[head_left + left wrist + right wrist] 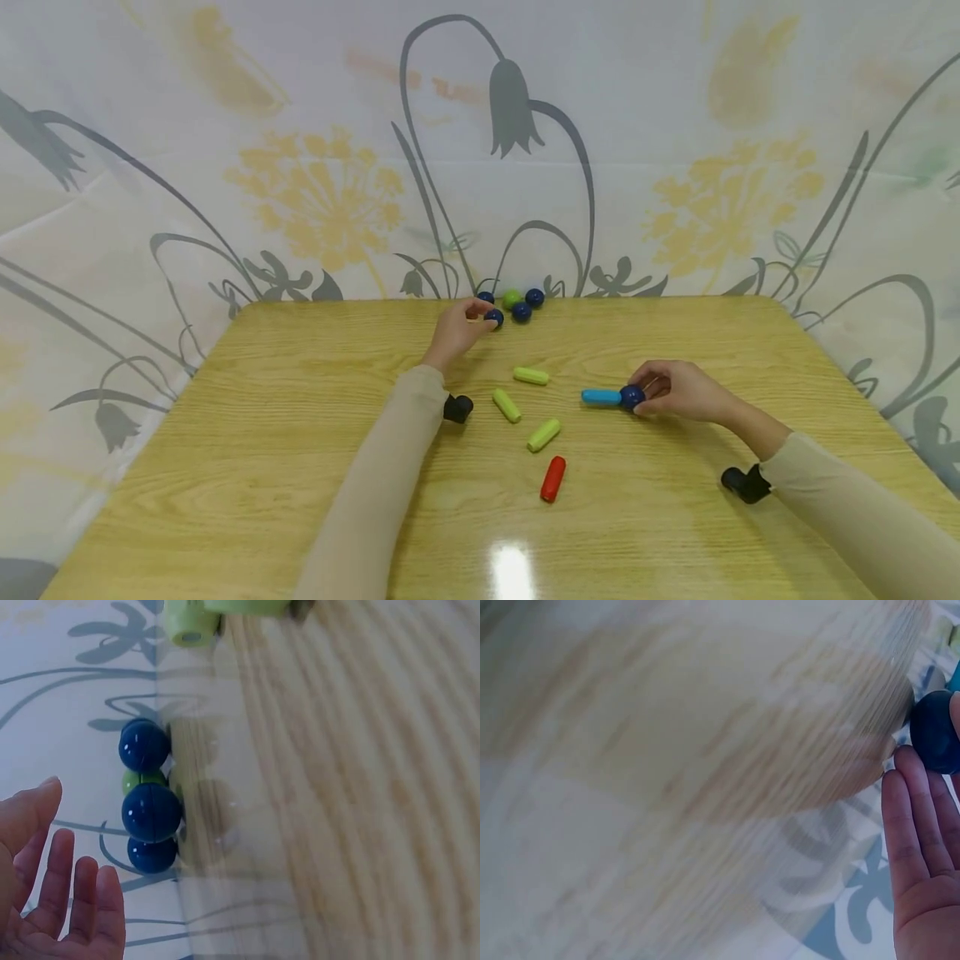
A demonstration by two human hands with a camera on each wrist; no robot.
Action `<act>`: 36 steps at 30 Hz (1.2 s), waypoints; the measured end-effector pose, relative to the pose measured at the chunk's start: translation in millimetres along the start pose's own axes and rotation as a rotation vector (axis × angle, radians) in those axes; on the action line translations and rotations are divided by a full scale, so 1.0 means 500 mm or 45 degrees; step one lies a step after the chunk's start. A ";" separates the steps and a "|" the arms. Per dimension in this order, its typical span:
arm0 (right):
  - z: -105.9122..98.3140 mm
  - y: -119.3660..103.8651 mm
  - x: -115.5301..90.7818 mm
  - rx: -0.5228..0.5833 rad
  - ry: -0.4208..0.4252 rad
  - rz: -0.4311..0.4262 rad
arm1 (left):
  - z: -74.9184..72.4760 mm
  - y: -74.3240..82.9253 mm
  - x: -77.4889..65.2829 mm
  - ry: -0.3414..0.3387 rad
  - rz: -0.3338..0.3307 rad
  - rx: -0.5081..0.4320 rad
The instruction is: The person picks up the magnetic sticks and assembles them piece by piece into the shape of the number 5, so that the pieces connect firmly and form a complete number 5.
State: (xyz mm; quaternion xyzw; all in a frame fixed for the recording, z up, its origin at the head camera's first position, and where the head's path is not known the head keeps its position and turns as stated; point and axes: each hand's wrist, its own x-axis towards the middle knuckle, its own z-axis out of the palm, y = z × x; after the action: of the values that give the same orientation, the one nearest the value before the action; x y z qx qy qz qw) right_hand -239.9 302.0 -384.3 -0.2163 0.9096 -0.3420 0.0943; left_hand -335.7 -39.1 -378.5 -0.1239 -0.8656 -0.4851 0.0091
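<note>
At the far edge of the table my left hand (456,331) reaches to a dark blue ball (493,317). Its thumb and fingers are spread apart beside the balls, with nothing gripped between them in the left wrist view. My right hand (686,392) pinches another dark blue ball (632,397) between thumb and fingers, at the right of the table. A light blue stick (601,397) joins onto that ball and points left. In the right wrist view the held ball (934,733) is partly cut off by the frame edge.
More dark blue balls (522,312) and a green ball (512,298) cluster against the patterned backdrop (337,192). Several light green sticks, one a front green stick (543,435), and a red stick (552,479) lie mid-table between the arms. Black wrist cameras protrude inward from both sleeves.
</note>
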 end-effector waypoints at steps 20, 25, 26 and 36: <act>0.001 0.008 0.003 0.010 -0.009 0.010 | 0.025 -0.018 0.042 -0.115 -0.017 0.227; -0.004 0.006 -0.001 -0.007 -0.003 0.012 | 0.024 -0.018 0.032 -0.135 -0.029 0.212; -0.005 0.006 -0.003 -0.012 0.000 0.015 | 0.023 -0.018 0.029 -0.140 -0.039 0.192; -0.009 0.011 -0.008 0.007 0.024 0.040 | 0.006 -0.019 -0.008 -0.174 -0.028 -0.036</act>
State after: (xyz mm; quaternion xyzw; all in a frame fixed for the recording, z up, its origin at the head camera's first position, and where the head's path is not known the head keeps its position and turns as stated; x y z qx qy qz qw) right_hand -239.8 310.0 -384.4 -0.1985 0.9128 -0.3449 0.0918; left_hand -333.6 -41.9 -388.6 -0.1472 -0.8587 -0.4876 -0.0570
